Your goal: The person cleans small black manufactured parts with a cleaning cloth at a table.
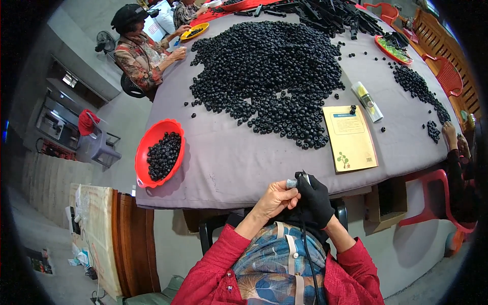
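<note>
"Is the left hand (280, 197) close against the gloved right hand (313, 199)?"
"Yes; a grey piece (291, 184) lies crosswise between; each hand's grip, I can't tell."
"Black beads (264, 66)?"
"Heaped ahead; right hand nearer."

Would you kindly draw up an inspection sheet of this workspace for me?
Surface: grey tablecloth, covering the table.
Job's things: large heap of small black pieces on the cloth; more in a red scalloped bowl near the left edge.
Clutter: yellow booklet, at least one black piece on it; white-and-yellow tube beside it.
Left hand: bare, fingers together at a small grey-blue item; held or worn, cannot tell.
Right hand: black-gloved, closed around a slim tool, mostly hidden.
Cables: black cord hanging before the shirt.
Surroundings: seated co-worker; standing fan; wooden bench.
</note>
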`<control>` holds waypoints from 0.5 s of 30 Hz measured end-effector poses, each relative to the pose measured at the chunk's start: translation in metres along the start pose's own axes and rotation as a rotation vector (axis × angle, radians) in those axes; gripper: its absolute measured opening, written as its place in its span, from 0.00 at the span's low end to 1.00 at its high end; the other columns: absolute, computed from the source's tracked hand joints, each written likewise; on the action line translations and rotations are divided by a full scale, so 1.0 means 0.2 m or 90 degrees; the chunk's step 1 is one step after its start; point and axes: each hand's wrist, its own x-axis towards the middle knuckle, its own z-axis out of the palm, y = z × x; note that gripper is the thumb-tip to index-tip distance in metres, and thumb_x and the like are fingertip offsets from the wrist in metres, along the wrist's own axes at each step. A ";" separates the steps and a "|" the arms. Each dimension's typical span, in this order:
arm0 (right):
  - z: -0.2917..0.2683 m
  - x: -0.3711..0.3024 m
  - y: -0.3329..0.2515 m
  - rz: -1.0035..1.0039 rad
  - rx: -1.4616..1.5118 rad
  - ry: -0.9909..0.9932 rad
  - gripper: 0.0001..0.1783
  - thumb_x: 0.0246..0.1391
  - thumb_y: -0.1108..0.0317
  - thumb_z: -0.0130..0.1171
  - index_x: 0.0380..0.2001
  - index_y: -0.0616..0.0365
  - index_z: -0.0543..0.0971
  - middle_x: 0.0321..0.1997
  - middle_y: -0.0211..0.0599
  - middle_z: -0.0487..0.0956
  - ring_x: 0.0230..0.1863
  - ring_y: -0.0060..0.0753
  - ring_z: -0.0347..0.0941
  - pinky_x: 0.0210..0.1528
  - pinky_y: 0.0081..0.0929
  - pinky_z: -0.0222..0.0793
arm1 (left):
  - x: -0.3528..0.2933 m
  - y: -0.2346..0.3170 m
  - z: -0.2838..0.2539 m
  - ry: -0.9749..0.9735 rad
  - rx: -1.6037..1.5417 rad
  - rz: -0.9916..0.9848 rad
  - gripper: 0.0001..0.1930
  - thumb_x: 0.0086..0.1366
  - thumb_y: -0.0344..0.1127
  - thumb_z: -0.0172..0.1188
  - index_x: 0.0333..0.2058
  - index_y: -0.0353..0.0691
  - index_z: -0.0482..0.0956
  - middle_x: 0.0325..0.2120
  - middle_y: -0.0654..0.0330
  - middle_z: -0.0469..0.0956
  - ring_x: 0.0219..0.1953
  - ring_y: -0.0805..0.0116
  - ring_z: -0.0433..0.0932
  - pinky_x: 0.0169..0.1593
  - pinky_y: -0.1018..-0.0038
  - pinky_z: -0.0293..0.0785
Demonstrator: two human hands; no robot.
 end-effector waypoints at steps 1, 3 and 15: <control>0.01 -0.01 -0.01 -0.025 -0.026 0.009 0.14 0.55 0.63 0.52 0.40 0.61 0.72 0.28 0.23 0.71 0.29 0.13 0.64 0.32 0.15 0.62 | 0.00 0.00 0.01 0.012 0.006 0.005 0.03 0.58 0.27 0.55 0.30 0.35 0.76 0.23 0.59 0.76 0.20 0.77 0.73 0.21 0.83 0.69; 0.01 -0.02 -0.02 -0.049 -0.052 0.019 0.14 0.55 0.63 0.52 0.40 0.62 0.72 0.28 0.24 0.71 0.30 0.14 0.64 0.32 0.15 0.63 | -0.01 0.00 0.02 0.024 0.011 0.007 0.03 0.58 0.27 0.55 0.30 0.35 0.76 0.23 0.59 0.76 0.20 0.77 0.73 0.21 0.83 0.69; 0.07 -0.15 -0.21 -0.232 -0.305 0.023 0.17 0.52 0.69 0.53 0.46 0.62 0.71 0.38 0.39 0.76 0.39 0.24 0.71 0.41 0.21 0.66 | -0.09 0.14 0.16 0.031 0.035 0.153 0.07 0.57 0.27 0.56 0.35 0.33 0.75 0.23 0.58 0.76 0.19 0.76 0.73 0.20 0.84 0.68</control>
